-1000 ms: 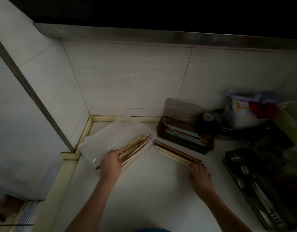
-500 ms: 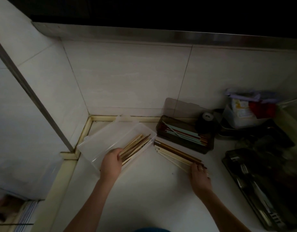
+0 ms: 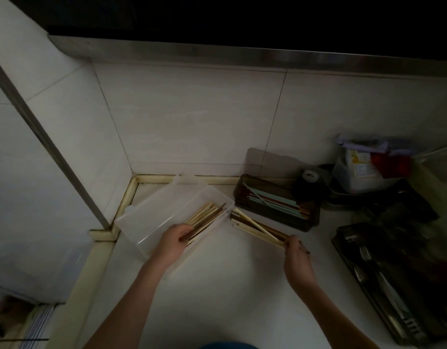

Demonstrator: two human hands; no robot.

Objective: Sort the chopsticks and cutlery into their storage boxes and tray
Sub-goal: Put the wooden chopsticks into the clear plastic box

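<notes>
A clear plastic box [image 3: 152, 215] lies open in the counter's corner with wooden chopsticks [image 3: 204, 217] along its right side. My left hand [image 3: 173, 241] grips the near ends of those chopsticks at the box's front. A second bundle of pale and brown chopsticks [image 3: 255, 226] lies on the counter right of the box; my right hand [image 3: 296, 255] pinches its near end, and one stick is lifted askew. Behind, a dark box [image 3: 308, 222] holds teal and red chopsticks [image 3: 272, 201]. A dark cutlery tray [image 3: 343, 241] with forks [image 3: 364, 255] sits at the right.
Tiled walls close off the back and left of the white counter [image 3: 225, 285]. A dark roll [image 3: 309, 183], a plastic container of packets [image 3: 363, 170] and dark clutter [image 3: 393, 207] crowd the back right. The dark box's lid [image 3: 265, 159] leans against the wall.
My right hand has slid back along the loose bundle to its near end and closed on it, lifting one stick askew. My left hand has stayed on the chopsticks in the clear box.
</notes>
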